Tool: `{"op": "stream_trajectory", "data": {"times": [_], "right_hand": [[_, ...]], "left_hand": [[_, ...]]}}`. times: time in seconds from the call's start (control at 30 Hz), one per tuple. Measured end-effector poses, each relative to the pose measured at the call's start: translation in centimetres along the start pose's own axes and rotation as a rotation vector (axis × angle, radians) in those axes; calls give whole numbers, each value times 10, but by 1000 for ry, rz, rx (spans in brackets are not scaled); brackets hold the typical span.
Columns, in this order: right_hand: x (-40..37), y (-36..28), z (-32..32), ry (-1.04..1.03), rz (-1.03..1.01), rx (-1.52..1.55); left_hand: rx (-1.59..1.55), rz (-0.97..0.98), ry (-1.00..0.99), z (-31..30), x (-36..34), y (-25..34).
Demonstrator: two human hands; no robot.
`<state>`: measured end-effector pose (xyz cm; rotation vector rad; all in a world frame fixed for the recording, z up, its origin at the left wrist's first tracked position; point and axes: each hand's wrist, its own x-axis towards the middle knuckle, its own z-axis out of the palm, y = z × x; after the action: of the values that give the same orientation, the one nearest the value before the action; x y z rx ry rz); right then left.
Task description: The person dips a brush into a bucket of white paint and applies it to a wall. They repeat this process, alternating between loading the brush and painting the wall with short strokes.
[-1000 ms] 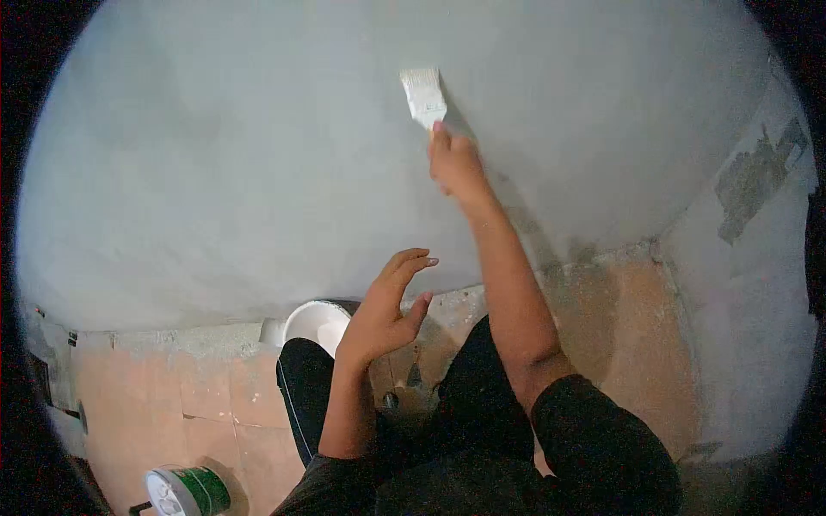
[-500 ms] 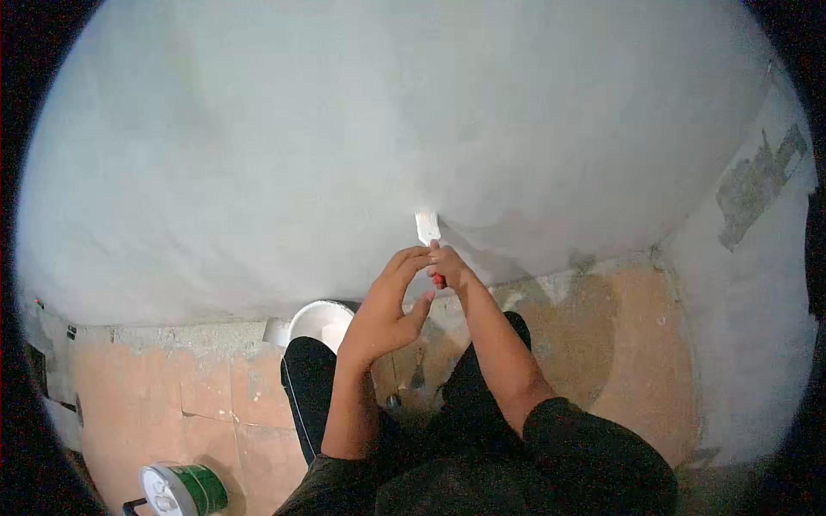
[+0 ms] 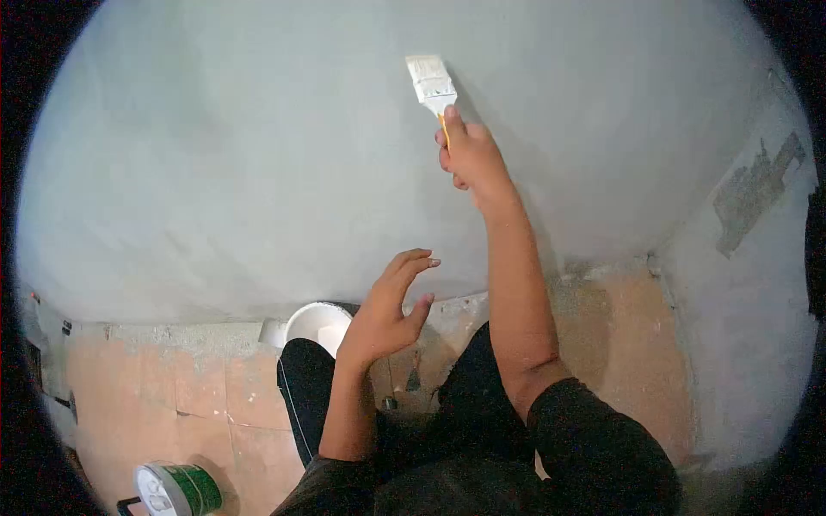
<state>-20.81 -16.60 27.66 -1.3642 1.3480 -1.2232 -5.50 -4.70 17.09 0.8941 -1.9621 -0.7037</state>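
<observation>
My right hand (image 3: pixel 471 159) is wrapped round the yellow-edged handle of a wide paintbrush (image 3: pixel 430 82). The brush's white-coated bristles point up against the pale grey wall (image 3: pixel 258 155). Lower down, my left hand (image 3: pixel 394 305) hangs in the air with thumb and fingers apart, holding nothing. Just left of that hand, a white bucket (image 3: pixel 317 324) stands on the floor by the wall's foot, partly hidden by my knee.
A green and white bucket (image 3: pixel 196 488) stands on the orange tiled floor (image 3: pixel 202 378) at the lower left. On the right, a side wall (image 3: pixel 731 318) bears a rough grey patch (image 3: pixel 757 193). A small dark-tipped tool (image 3: pixel 414 378) lies between my legs.
My right hand has moved up the wall with the brush, away from my left hand. The left hand has stayed nearly in place.
</observation>
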Motion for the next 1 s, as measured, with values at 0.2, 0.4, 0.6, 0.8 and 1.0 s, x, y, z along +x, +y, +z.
{"op": "stream_trajectory", "data": {"times": [0.2, 0.4, 0.6, 0.8, 1.0], "right_hand": [[59, 175, 43, 99, 113, -483], [21, 278, 61, -213, 478, -54], [8, 287, 49, -294, 617, 249], [20, 67, 23, -64, 252, 115], [16, -8, 18, 84, 37, -48]], "left_hand": [[11, -8, 6, -2, -3, -6], [0, -26, 18, 0, -2, -11], [6, -19, 14, -5, -5, -7], [20, -3, 18, -10, -7, -3], [16, -15, 30, -5, -2, -8]]}}
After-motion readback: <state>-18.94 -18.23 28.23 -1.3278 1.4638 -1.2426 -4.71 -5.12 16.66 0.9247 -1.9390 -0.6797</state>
